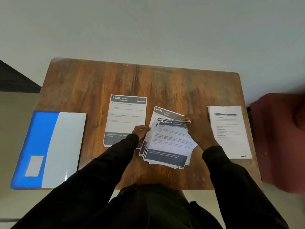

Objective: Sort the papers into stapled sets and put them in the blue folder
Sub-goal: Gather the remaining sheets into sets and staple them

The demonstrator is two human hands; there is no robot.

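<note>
A loose stack of printed papers [168,146] lies fanned at the table's middle. My right hand [198,129] pinches the top edge of the uppermost sheet and curls it up. At the stack's left edge, my left hand [140,132] holds the sheets. A sheet headed 3791 [162,112] peeks out behind the stack. Left of it lies a single sheet headed 1426 [125,116]. Another printed sheet [228,131] rests at the right. The blue folder [47,149], shut, lies at the far left.
The wooden table [165,83] has bare room along its far half. A dark red chair or cushion [280,139] stands against the right edge. The folder overhangs the table's left front corner.
</note>
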